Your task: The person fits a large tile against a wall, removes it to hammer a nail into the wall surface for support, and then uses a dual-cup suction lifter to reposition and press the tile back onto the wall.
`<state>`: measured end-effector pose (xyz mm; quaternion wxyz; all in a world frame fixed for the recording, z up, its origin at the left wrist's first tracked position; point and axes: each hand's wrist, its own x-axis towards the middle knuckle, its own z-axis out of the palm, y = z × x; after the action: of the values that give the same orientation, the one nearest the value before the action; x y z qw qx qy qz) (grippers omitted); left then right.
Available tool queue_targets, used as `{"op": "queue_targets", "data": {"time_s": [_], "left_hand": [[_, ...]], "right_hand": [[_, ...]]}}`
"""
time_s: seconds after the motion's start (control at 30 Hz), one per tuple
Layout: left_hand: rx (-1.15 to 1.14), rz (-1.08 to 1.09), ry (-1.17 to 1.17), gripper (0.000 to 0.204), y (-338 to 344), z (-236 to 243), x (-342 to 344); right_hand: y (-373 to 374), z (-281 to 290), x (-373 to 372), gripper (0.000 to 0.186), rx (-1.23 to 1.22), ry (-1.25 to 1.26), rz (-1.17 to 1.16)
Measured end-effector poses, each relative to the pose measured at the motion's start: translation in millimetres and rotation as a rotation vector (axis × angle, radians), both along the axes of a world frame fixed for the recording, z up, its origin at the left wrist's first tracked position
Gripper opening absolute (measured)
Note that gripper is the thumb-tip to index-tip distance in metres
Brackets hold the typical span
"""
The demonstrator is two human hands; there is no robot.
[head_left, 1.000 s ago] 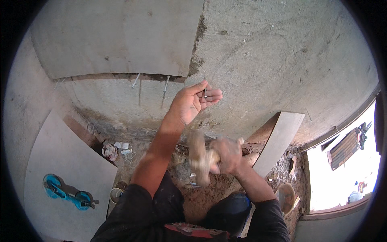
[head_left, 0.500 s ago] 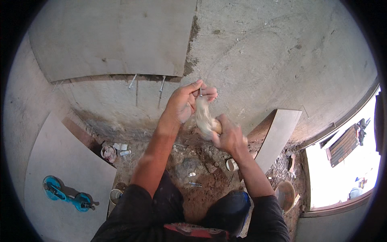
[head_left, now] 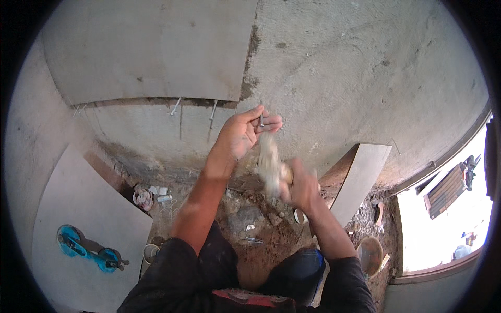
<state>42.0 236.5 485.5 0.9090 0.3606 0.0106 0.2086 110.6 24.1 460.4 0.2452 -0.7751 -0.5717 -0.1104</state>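
Rough cement wall (head_left: 355, 68) ahead, the landmark here; grey tile (head_left: 151, 47) fixed to its upper left, two loose nails (head_left: 213, 110) wedged under that tile's lower edge. Large tile (head_left: 83, 219) flat on the ground to the wall's lower left, a blue suction lifter (head_left: 86, 249) lying on it. Another tile (head_left: 360, 177) propped against the wall's foot at lower right.

Left hand (head_left: 241, 134) pressed near the wall, fingertips pinched narrowly on a small nail (head_left: 261, 121) held point-first to the cement. Right hand (head_left: 300, 185) just below, closed around the handle of a hammer (head_left: 270, 161), head blurred in swing and very near the pinching fingers.

Likely risk: a slightly off blow landing on the left fingertips, or glancing and bending the nail against hard cement, sending it flying.

Swing room tight: leaning tile's edge close on the right, rubble and a small cup (head_left: 299, 215) at the wall's foot, knees below. Open space mainly upward along bare wall.
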Motion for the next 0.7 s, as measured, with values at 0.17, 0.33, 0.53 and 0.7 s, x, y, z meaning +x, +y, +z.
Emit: {"op": "queue_targets", "data": {"time_s": [0.17,0.33,0.53,0.7], "left_hand": [[-0.077,-0.051,-0.013,0.021,1.5,-0.8,2.6],[-0.049,-0.042,-0.015,0.021,0.8,-2.8,2.5],[0.028,0.029,-0.029,0.024,-0.3,-3.0,5.6],[0.091,0.080,-0.006,0.025,-6.9,1.4,0.2]], "right_hand": [[6.7,-4.4,-2.5,0.053,0.220,-0.181,0.297],[4.8,0.2,6.6,0.048,-0.017,0.084,-0.100],[-50.1,-6.4,-6.2,0.042,0.035,0.163,-0.017],[-103.5,-67.8,9.3,0.040,0.011,0.354,-0.238]]}}
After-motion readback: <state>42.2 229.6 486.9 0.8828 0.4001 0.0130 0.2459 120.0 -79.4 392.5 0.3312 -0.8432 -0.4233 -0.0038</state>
